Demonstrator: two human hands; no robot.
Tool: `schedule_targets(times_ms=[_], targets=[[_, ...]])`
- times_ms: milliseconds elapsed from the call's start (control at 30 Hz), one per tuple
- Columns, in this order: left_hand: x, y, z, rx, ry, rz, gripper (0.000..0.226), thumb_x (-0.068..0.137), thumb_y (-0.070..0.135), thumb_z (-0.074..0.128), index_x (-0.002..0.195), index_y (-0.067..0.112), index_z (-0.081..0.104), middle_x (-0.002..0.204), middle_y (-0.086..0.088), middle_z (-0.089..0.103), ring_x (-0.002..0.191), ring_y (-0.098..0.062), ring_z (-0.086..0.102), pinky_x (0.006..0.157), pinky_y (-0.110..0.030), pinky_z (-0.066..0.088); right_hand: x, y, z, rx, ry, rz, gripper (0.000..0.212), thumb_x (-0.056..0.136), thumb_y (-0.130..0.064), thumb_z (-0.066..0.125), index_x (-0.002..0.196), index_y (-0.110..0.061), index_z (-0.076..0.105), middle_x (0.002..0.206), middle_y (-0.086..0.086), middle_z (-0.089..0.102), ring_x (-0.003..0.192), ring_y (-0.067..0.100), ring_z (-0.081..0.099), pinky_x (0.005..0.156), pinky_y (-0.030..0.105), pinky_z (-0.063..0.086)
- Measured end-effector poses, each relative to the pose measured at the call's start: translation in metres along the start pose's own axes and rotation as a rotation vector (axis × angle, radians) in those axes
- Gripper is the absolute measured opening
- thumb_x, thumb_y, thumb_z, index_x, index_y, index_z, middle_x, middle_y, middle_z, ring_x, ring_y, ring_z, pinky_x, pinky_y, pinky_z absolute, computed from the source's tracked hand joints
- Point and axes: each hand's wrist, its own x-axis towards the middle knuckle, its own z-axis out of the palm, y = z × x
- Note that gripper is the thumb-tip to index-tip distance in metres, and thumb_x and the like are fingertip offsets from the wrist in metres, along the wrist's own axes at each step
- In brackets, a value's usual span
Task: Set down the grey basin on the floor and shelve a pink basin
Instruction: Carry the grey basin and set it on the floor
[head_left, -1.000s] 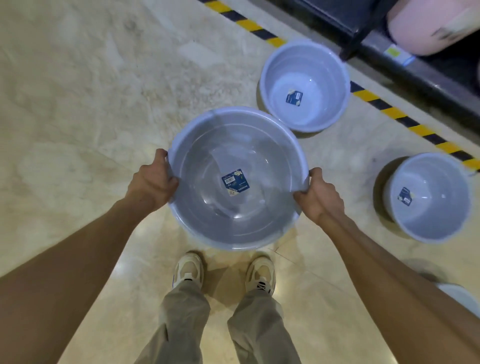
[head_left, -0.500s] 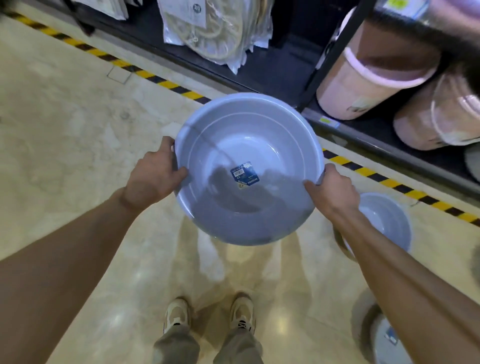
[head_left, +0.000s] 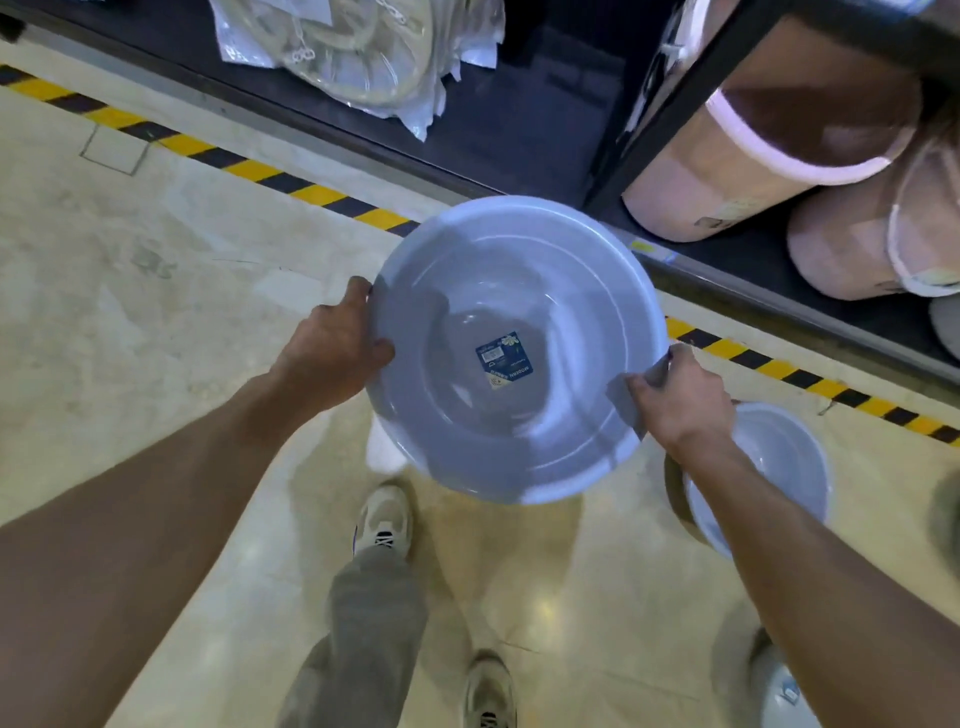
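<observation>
We grip the grey basin (head_left: 519, 353), left hand (head_left: 332, 353) and right hand (head_left: 680, 400) curled round its rim; next we lower it to the floor (head_left: 156, 312).

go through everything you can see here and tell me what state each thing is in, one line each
grey basin: held off the floor, open side up, empty apart from a label.
left hand: grips the basin's left rim.
right hand: grips its right rim.
second grey basin: on the floor, upright.
pink basins: on the shelf, lying on their sides.
</observation>
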Motion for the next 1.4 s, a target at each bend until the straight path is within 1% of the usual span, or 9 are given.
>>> schedule_targets(times_ms=[133,267,433,600,767,867,1067,1233,1400], targets=[[0.053,-0.013,0.006,-0.021,-0.025,-0.019,0.039,0.082,0.026,0.059,0.116,0.027,0.038,0.076,-0.017,0.067,0.068,-0.041,0.066,0.067,-0.050,0.059,0.025,-0.018,0.024,0.036,-0.036,0.068,0.036,0.088,-0.045,0.055,0.112,-0.019,0.045,0.106,0.011,0.065,0.093,0.037,0.061,0.067,0.037,0.041],[0.099,-0.017,0.017,0.005,-0.077,-0.056,0.040,0.083,0.025,0.058,0.115,0.031,0.035,0.081,-0.018,0.067,0.068,-0.042,0.067,0.067,-0.048,0.060,0.051,-0.026,0.042,0.077,-0.070,0.112,0.035,0.089,-0.042,0.054,0.112,-0.018,0.044,0.097,0.009,0.059,0.083,0.033,0.052,0.067,0.037,0.039],[0.140,-0.012,0.034,0.103,-0.094,-0.036,0.050,0.087,0.030,0.064,0.127,0.020,0.035,0.087,-0.023,0.064,0.072,-0.045,0.063,0.068,-0.046,0.056,0.085,-0.026,0.061,0.098,-0.128,0.161,0.030,0.090,-0.036,0.053,0.111,-0.017,0.044,0.090,0.006,0.050,0.079,0.032,0.046,0.067,0.038,0.039],[0.178,-0.009,0.062,0.098,-0.112,-0.013,0.042,0.090,0.034,0.064,0.116,0.017,0.037,0.089,-0.024,0.064,0.071,-0.047,0.064,0.071,-0.050,0.057,0.127,-0.021,0.081,0.079,-0.140,0.175,0.037,0.092,-0.034,0.053,0.122,-0.014,0.045,0.096,0.012,0.055,0.080,0.032,0.046,0.067,0.038,0.038],[0.226,-0.024,0.106,0.138,-0.083,0.005,0.045,0.089,0.023,0.061,0.126,0.011,0.039,0.068,-0.007,0.047,0.069,-0.040,0.049,0.063,-0.040,0.042,0.162,-0.013,0.124,0.125,-0.146,0.184,0.040,0.092,-0.035,0.055,0.125,-0.014,0.046,0.106,0.018,0.063,0.086,0.036,0.053,0.069,0.040,0.041],[0.248,-0.036,0.130,0.150,-0.098,0.016,0.046,0.087,0.020,0.060,0.127,0.012,0.038,0.078,-0.014,0.053,0.071,-0.039,0.049,0.065,-0.043,0.046,0.174,-0.010,0.151,0.147,-0.141,0.231,0.041,0.091,-0.037,0.056,0.125,-0.015,0.047,0.108,0.018,0.063,0.095,0.039,0.056,0.071,0.039,0.041],[0.267,-0.058,0.159,0.171,-0.095,0.095,0.040,0.089,0.018,0.057,0.120,0.006,0.037,0.084,-0.021,0.063,0.076,-0.048,0.057,0.063,-0.042,0.039,0.182,-0.005,0.192,0.179,-0.158,0.244,0.033,0.092,-0.035,0.056,0.114,-0.013,0.045,0.097,0.015,0.060,0.081,0.034,0.047,0.069,0.040,0.040],[0.271,-0.067,0.168,0.191,-0.134,0.068,0.029,0.088,0.012,0.056,0.110,0.009,0.038,0.065,-0.003,0.044,0.058,-0.031,0.043,0.059,-0.035,0.030,0.179,-0.004,0.213,0.226,-0.195,0.285,0.036,0.088,-0.033,0.056,0.119,-0.014,0.049,0.092,0.010,0.055,0.081,0.035,0.051,0.069,0.039,0.044],[0.278,-0.073,0.175,0.126,-0.201,-0.062,0.028,0.083,0.006,0.052,0.105,0.018,0.039,0.072,-0.012,0.055,0.063,-0.027,0.052,0.051,-0.032,0.031,0.183,-0.002,0.232,0.237,-0.203,0.314,0.034,0.086,-0.030,0.053,0.117,-0.017,0.050,0.095,0.010,0.059,0.080,0.034,0.052,0.068,0.036,0.040]])
